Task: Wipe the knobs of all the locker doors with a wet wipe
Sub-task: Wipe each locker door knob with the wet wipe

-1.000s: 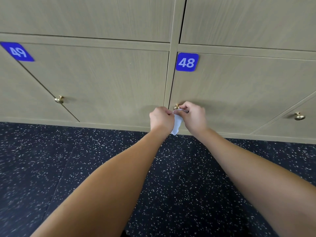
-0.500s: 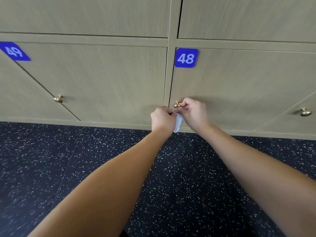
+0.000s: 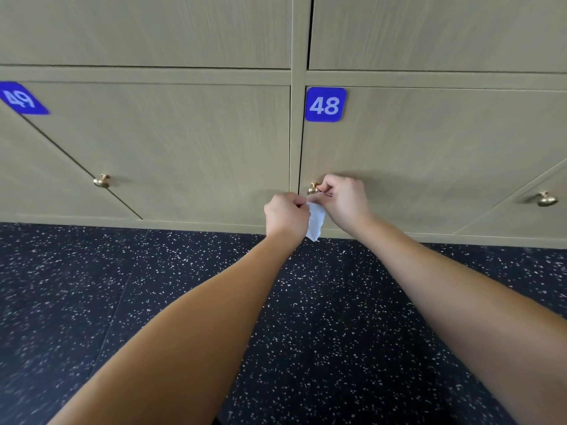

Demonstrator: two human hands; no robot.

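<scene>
Two hands meet just below a brass knob point(image 3: 313, 188) on locker door 48 point(image 3: 429, 154). The left hand point(image 3: 287, 214) and right hand point(image 3: 345, 200) each pinch a white wet wipe point(image 3: 316, 220), which hangs between them.

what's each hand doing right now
Left hand: pinches the wet wipe.
Right hand: pinches the same wipe beside locker 48's knob.

Even, soft overhead light, no glare; faint shadows right of knobs; wide-angle bending at edges, slight blur.
</scene>
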